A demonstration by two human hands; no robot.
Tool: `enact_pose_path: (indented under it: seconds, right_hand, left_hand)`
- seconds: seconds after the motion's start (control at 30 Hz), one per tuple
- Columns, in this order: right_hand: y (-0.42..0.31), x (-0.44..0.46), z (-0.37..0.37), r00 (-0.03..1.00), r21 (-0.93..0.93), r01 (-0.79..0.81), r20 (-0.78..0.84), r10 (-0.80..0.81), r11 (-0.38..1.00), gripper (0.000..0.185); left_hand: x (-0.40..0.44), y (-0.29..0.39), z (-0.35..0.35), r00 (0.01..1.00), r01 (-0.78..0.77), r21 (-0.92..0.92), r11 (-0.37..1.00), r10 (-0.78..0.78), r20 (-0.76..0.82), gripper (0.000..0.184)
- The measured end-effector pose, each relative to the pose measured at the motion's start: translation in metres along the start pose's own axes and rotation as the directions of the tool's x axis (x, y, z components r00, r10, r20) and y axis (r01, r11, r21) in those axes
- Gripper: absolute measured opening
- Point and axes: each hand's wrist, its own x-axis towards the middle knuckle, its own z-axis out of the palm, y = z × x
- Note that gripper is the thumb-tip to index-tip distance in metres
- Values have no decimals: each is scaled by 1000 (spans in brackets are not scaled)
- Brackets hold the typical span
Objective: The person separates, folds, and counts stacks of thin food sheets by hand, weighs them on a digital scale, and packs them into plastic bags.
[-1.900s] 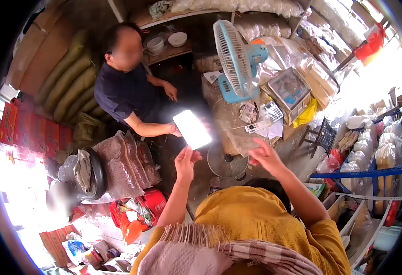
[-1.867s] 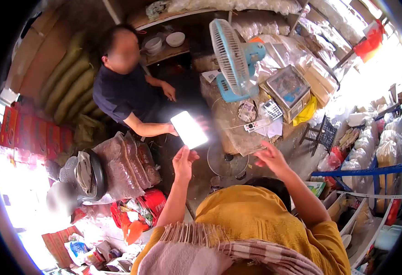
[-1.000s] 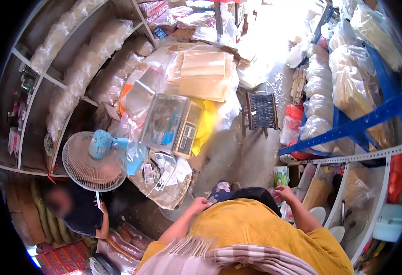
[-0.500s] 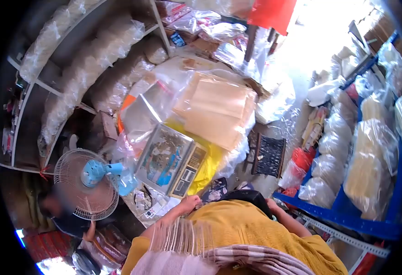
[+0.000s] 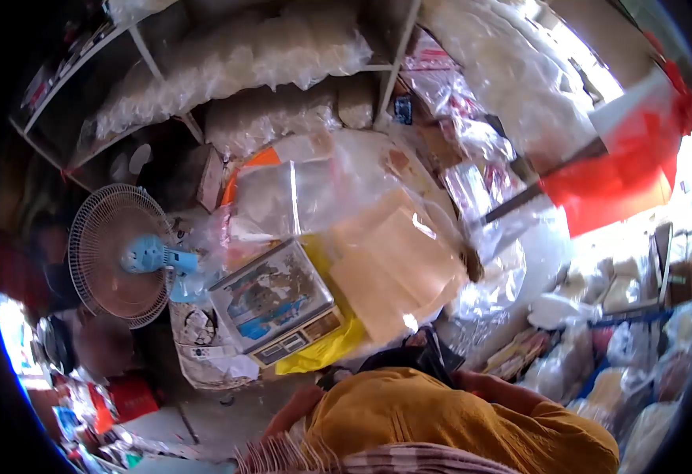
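My left hand (image 5: 308,397) hangs low beside my yellow top, near the table's front edge; its fingers are not clear. Close to my waist on the other side is my right hand (image 5: 463,381), next to a black bag (image 5: 429,355) that partly hides it. In front of me, a weighing scale (image 5: 271,292) with a worn metal pan and a keypad stands on the table. A yellow plastic bag (image 5: 334,347) lies beside and partly under it. Brown flat sheets in clear plastic (image 5: 401,272) lie to the right of the scale. Neither hand visibly touches these things.
A fan (image 5: 121,257) with a blue motor stands left of the table. Shelves at the back hold clear-bagged goods (image 5: 235,51). A red plastic bag (image 5: 622,182) hangs at right, above more bagged stock (image 5: 571,355). A blurred person (image 5: 105,347) is at lower left.
My view has turned to the right, tilting the scene, and more of the back shelves shows. My left hand has drawn back from the scale's edge toward my body. The right stays near my waist.
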Motion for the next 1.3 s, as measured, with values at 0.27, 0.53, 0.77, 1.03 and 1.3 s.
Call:
enact_pose_path:
  seconds: [0.27,0.53,0.77,1.03,1.3]
  right_hand:
    - [-147,6,-162,988,-992,90,100,119,88,20]
    - [-213,87,-230,814,-953,-24,-194,-547,302,73]
    - [-180,161,-254,639,-968,-227,-234,-733,111,84]
    - [-173,191,-267,462,-952,8,-269,-845,307,81]
    - [-194,220,-224,175,-946,199,-222,-959,255,82]
  left_hand:
    - [107,81,119,963,268,-199,943,-255,86,23]
    - [334,73,178,933,330,-62,942,-336,-130,25]
    - [389,5,171,937,311,122,943,-282,-206,27]
    - [409,-28,165,951,274,213,938,-230,-207,29]
    - [438,-37,193,962,210,319,924,-136,-237,32]
